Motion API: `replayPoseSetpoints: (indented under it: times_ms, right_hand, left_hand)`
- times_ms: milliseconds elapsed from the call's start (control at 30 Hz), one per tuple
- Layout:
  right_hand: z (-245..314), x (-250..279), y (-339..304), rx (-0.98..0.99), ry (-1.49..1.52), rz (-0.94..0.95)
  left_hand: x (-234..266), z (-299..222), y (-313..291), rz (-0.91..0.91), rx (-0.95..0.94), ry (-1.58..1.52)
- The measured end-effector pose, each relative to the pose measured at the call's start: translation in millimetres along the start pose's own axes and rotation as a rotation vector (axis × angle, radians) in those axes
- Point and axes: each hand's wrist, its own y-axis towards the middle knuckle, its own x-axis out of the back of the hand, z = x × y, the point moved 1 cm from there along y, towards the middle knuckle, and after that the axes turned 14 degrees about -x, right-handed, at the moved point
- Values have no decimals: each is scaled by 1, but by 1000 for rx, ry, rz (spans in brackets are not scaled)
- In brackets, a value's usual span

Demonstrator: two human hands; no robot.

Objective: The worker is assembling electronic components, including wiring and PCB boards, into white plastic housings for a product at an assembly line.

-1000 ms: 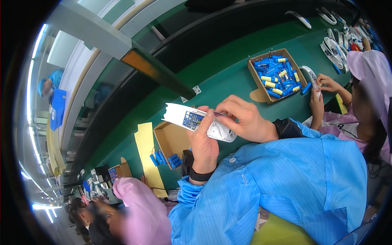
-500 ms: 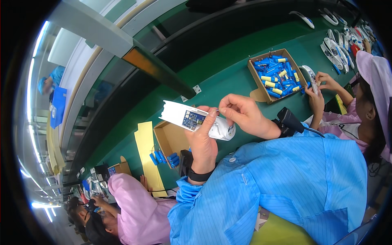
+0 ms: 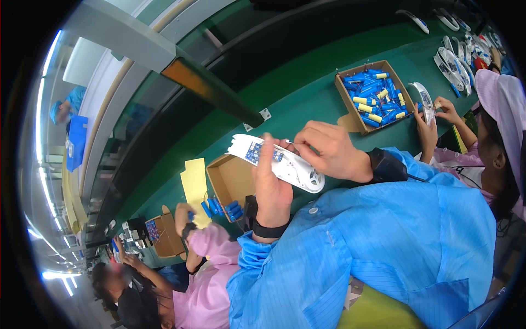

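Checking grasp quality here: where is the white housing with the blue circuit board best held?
Grip the white housing across its narrow middle from its closed underside, as the left hand does. Its long, slim shape fits there, and the blue circuit board stays exposed to the right hand.

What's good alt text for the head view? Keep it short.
A person in a blue smock holds a white plastic housing with a blue circuit board in the left hand, while the right hand pinches a thin wire at it, above a green workbench. Open cardboard boxes of blue and yellow cells sit nearby; co-workers in pink flank both sides.
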Motion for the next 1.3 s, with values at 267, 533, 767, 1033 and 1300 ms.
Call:
replayPoseSetpoints:
  times_ms: [267, 533, 767, 1033, 1300]
  right_hand:
    - [25, 2, -9, 5, -27, 19]
    - [26, 2, -10, 20, -72, 54]
    - [28, 1, -11, -42, -21, 78]
    - [26, 2, -11, -169, 50, 108]
    - [22, 4, -8, -290, 126, 263]
  left_hand:
    - [3, 2, 0, 25, 58, -136]
    - [4, 3, -1, 13, 81, -158]
    - [1, 0, -4, 26, 71, -146]
    - [0, 1, -5, 56, 92, -136]
    - [-2, 0, -7, 93, 99, -132]
